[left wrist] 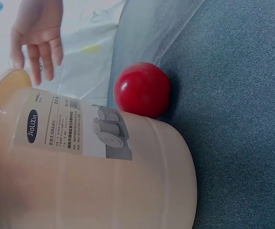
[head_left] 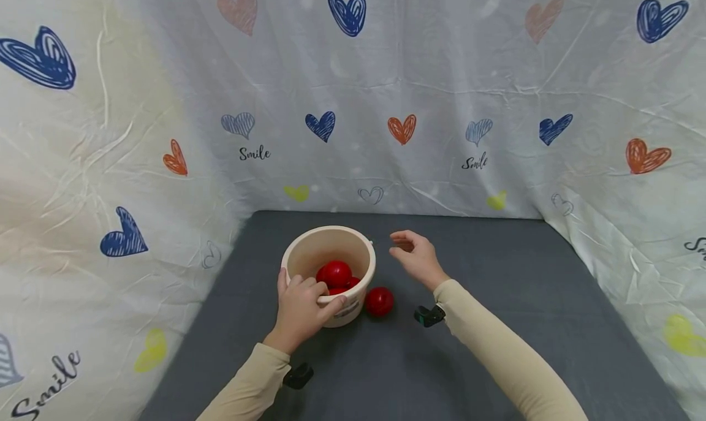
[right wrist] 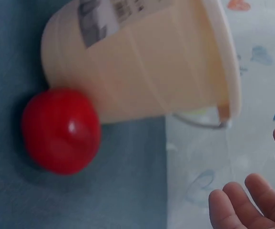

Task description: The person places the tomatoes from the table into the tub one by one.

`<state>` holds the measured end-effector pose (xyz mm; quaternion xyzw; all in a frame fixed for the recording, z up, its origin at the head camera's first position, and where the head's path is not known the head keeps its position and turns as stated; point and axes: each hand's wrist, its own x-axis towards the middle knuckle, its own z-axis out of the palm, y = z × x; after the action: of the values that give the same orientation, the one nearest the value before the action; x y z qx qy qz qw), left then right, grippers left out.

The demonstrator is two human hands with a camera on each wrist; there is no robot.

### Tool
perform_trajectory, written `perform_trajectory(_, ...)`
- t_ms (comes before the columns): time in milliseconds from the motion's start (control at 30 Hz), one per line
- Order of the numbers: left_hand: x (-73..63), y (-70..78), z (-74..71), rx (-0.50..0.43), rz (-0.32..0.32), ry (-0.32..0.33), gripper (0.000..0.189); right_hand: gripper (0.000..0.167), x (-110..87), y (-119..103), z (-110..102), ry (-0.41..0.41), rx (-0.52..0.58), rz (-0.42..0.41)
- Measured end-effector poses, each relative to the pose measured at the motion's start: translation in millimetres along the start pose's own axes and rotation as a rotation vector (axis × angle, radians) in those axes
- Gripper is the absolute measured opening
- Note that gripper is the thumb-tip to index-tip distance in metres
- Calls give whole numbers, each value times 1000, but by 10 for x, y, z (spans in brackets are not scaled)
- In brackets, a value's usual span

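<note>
A cream plastic bucket (head_left: 353,255) with a printed label (left wrist: 75,124) stands tilted slightly toward the person. My left hand (head_left: 300,307) grips its near rim, the thumb outside and the fingers over the edge. Inside lie several glossy red apple-like balls (head_left: 336,274), partly hidden by the rim and fingers. Another red ball (head_left: 379,301) rests on the table against the bucket's right side, also plain in the right wrist view. To the right of the bucket my right hand (head_left: 416,255) hovers with relaxed, slightly bent fingers (right wrist: 242,205), holding nothing.
A dark grey cloth (head_left: 496,298) covers the table. White sheeting (head_left: 436,96) printed with hearts hangs behind and along both sides. On the bucket's far side a thin wire handle (right wrist: 199,123) hangs down. Each wrist wears a small black device (head_left: 429,315).
</note>
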<state>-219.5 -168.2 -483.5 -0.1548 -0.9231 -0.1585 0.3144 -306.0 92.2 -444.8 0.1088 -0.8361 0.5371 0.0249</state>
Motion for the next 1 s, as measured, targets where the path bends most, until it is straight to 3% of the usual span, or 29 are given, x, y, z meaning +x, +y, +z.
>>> perform_trajectory(200, -5, -4, 12, -5, 11, 12, 34, 39, -36, 190, -10, -5, -18, 80)
perform_trajectory(467, 0, -5, 15, 6, 18, 20, 34, 45, -147, 444, 139, -56, -40, 145)
perform_trajectory(767, 4, -3, 15, -1, 19, 19, 33, 50, -314, 677, 346, -182, -76, 175)
perform_trajectory(1000, 3, -1, 12, 3, 10, 12, 34, 47, -356, 735, 503, -245, -90, 133)
